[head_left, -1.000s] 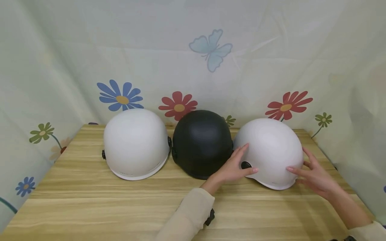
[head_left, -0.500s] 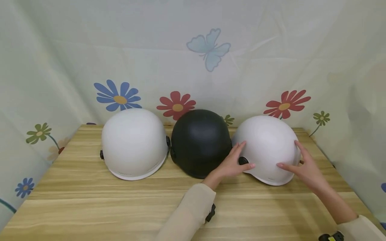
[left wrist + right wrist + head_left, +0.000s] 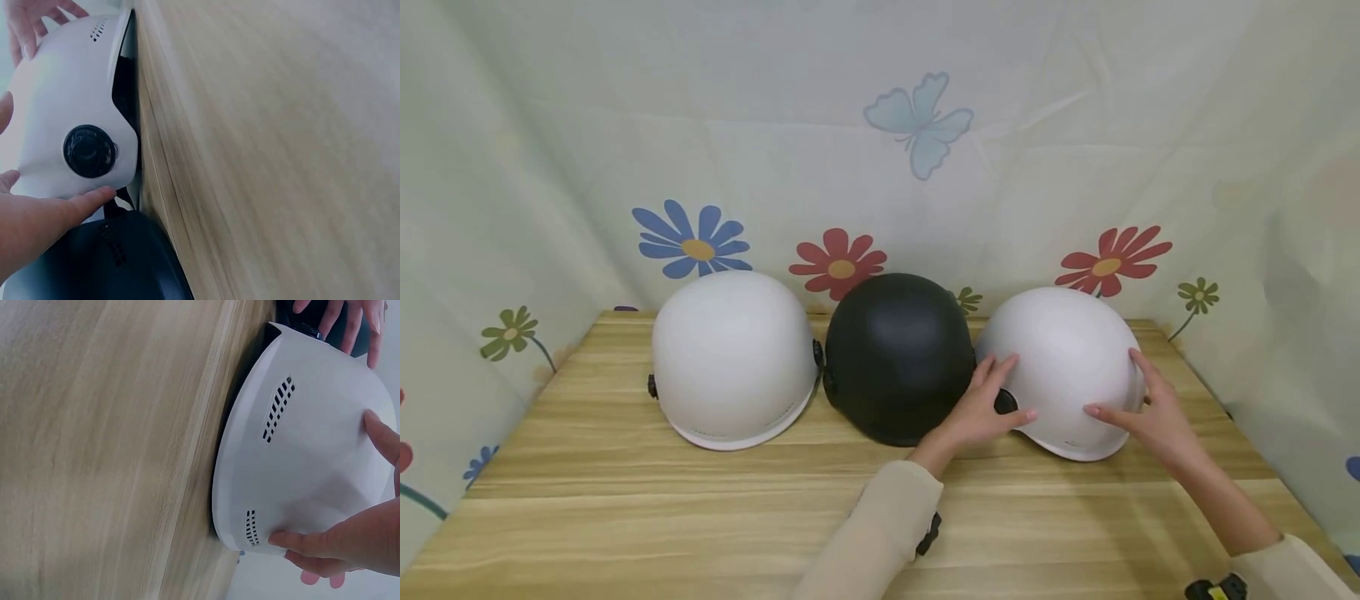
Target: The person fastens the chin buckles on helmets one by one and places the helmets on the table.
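Note:
A white helmet (image 3: 1060, 350) sits dome up on the right of the wooden table. My left hand (image 3: 976, 415) touches its left side with fingers spread, near a round black knob (image 3: 89, 151). On the other side, the thumb of my right hand (image 3: 1163, 425) rests on the shell while the other fingers reach around the right edge, partly hidden. In the right wrist view, slotted vents (image 3: 279, 410) run along the helmet's rim. A black helmet (image 3: 898, 354) stands close on the left, beside a second white helmet (image 3: 730, 354); all three form a row.
The wooden table (image 3: 700, 525) extends toward me in front of the row. Behind and at both sides hangs a pale cloth (image 3: 760, 158) printed with flowers and a butterfly. My left forearm crosses in front of the black helmet.
The right-hand white helmet has shifted slightly back and left, my right hand moving with it. Over the last half second, helmets and hands have barely moved.

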`<state>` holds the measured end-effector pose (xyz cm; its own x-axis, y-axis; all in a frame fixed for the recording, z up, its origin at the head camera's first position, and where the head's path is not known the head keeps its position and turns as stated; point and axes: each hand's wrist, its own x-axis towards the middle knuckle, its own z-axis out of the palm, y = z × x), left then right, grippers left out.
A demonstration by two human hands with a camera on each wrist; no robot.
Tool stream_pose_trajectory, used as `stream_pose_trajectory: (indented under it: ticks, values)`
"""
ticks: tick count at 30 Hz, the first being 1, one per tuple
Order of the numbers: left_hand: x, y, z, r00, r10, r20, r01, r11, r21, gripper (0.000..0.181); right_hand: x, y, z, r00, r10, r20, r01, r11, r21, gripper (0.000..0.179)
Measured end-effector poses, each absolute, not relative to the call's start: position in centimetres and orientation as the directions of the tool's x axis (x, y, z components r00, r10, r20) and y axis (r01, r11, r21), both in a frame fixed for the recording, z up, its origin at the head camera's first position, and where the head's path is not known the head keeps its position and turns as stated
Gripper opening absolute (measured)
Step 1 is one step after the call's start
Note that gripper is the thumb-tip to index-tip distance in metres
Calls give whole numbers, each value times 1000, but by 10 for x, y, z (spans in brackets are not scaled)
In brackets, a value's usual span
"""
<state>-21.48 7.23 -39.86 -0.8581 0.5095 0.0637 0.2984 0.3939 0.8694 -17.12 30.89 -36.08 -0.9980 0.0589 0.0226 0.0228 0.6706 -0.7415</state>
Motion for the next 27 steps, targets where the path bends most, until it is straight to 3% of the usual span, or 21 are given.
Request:
stream_pose_trajectory:
  ticks: [10, 20, 27]
  values:
    - [-206, 70, -395, -857, 513, 41, 285, 406, 868, 74, -170, 307, -360, -998, 61, 19, 27, 676, -736, 105]
    - [-200, 60, -392, -814, 573, 96, 392, 420, 818, 72, -164, 304, -358, -998, 64, 14, 36, 705, -708, 103]
    - [-197, 52, -394, -812, 579, 71, 387, 443, 809, 69, -156, 292, -353, -994, 89, 67, 20, 734, -678, 92]
